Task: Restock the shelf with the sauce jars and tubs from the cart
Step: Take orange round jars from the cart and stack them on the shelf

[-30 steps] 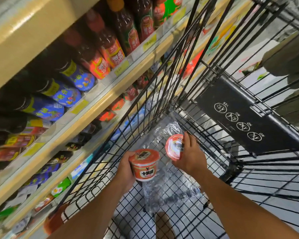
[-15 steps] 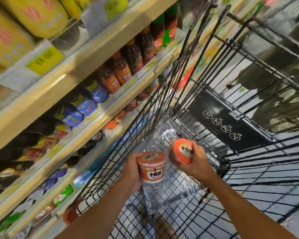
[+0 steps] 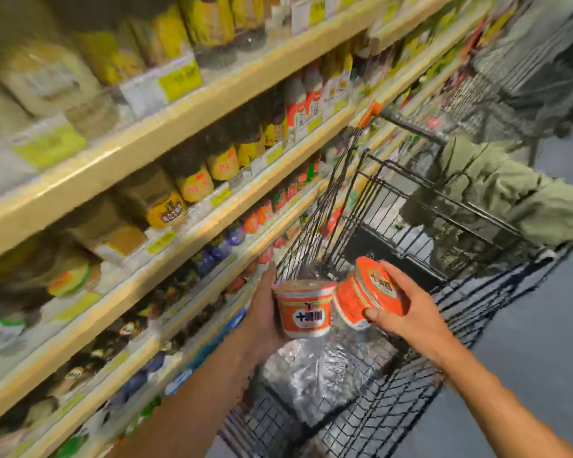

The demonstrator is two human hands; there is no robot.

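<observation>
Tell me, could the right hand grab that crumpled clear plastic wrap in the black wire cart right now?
Probably not yet: the right hand holds a round orange plastic tub, so its grip is full. The crumpled clear plastic wrap lies uncovered just below.

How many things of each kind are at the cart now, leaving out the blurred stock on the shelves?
Orange tubs: 2 (upright tub in the left hand, tilted tub in the right hand)
Clear plastic wrap: 1
Cart: 1
Total: 4
</observation>
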